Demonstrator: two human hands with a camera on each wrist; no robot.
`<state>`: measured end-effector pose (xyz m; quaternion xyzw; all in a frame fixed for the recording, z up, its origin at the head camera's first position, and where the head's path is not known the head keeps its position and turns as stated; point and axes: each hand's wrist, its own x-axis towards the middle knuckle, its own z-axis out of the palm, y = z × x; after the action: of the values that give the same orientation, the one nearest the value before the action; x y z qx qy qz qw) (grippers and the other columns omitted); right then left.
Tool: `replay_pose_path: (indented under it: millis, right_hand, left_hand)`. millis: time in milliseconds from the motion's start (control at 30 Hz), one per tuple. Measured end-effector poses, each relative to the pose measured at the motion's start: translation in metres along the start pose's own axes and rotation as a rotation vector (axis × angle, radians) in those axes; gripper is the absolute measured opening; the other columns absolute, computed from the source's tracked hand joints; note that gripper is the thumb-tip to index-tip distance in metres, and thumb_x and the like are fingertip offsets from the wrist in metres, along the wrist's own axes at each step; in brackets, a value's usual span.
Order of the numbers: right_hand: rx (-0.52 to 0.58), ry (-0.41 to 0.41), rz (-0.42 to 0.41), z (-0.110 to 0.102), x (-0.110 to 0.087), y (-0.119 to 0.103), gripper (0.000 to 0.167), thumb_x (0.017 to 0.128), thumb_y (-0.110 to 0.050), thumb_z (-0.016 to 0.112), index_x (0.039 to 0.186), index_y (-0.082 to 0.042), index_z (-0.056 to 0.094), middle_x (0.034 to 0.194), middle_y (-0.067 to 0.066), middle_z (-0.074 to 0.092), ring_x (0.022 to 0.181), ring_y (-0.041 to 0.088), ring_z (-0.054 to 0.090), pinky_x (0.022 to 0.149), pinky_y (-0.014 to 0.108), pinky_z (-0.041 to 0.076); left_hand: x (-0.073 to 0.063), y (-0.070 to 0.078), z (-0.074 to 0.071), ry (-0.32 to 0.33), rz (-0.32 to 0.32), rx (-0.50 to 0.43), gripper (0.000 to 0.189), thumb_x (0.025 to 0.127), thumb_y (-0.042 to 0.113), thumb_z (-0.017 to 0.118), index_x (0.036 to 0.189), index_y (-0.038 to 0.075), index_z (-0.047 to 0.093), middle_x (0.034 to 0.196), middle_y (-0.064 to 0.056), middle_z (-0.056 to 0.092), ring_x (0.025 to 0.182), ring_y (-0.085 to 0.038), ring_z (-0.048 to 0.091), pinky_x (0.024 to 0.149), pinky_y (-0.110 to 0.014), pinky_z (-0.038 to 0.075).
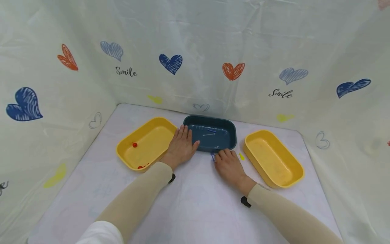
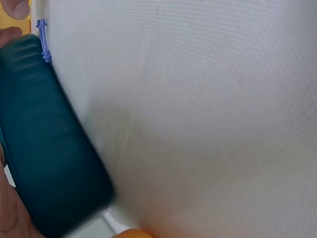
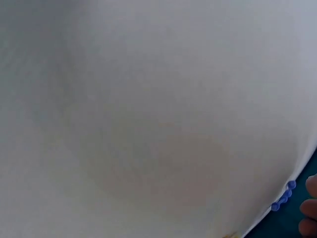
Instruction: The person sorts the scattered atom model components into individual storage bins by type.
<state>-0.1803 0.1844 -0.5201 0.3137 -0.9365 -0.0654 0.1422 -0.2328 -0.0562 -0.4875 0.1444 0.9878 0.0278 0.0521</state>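
A dark teal tray stands at the back middle of the table. My left hand rests over its left rim, fingers straight and thumb spread. My right hand is at the front right corner, its bent fingers right at the rim. Thumb and finger stand apart with nothing between them in the left wrist view. Beside that hand, against the tray's front side, lies a small blue plastic piece with knobbed ends. A blue stick and a pale thin stick lie inside the tray.
A yellow tray on the left has several small red balls in it. Another yellow tray stands on the right. A small yellow piece lies between the teal tray and the right one. Patterned curtain encloses the back and sides.
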Motion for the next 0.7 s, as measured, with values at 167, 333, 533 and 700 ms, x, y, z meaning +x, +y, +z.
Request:
replay_pose_path:
  millis: [167,333,533,700]
  right_hand:
    - [-0.105,-0.052,-0.045,0.0025,0.0046,-0.0041,0.021,0.102,-0.020,0.069,0.113,-0.002,0.071,0.101,0.012,0.064,0.096,0.029,0.051,0.081,0.038,0.046]
    - [-0.131,-0.068,-0.036,0.0034,0.0009,-0.0017,0.018,0.103,-0.018,0.068,0.111,-0.003,0.070,0.100,0.012,0.063,0.096,0.029,0.051,0.081,0.038,0.046]
    - [-0.139,-0.068,-0.021,0.0058,-0.0047,0.0043,0.017,0.100,-0.011,0.070,0.113,0.000,0.072,0.101,0.012,0.062,0.097,0.030,0.049,0.077,0.039,0.044]
    - [-0.146,-0.042,-0.030,0.0088,-0.0029,0.0040,0.016,0.100,-0.009,0.069,0.112,0.000,0.073,0.099,0.012,0.062,0.094,0.029,0.049,0.073,0.037,0.043]
  left_hand:
    - [-0.0006,-0.0007,0.0004,-0.001,-0.012,0.007,0.078,0.113,0.056,0.023,0.165,-0.001,0.026,0.175,-0.023,0.016,0.165,-0.038,0.007,0.134,-0.049,0.006]
    - [0.0011,0.0008,0.0017,-0.008,0.003,-0.007,0.079,0.113,0.057,0.023,0.165,-0.002,0.026,0.175,-0.023,0.015,0.165,-0.038,0.006,0.134,-0.049,0.005]
    - [0.0003,-0.0010,0.0006,0.007,0.003,0.002,0.077,0.113,0.056,0.022,0.165,-0.001,0.026,0.175,-0.023,0.016,0.165,-0.038,0.007,0.134,-0.050,0.006]
    - [-0.0006,-0.0019,-0.0009,0.011,0.009,-0.019,0.077,0.113,0.055,0.022,0.165,-0.002,0.026,0.175,-0.023,0.015,0.165,-0.038,0.005,0.134,-0.050,0.005]
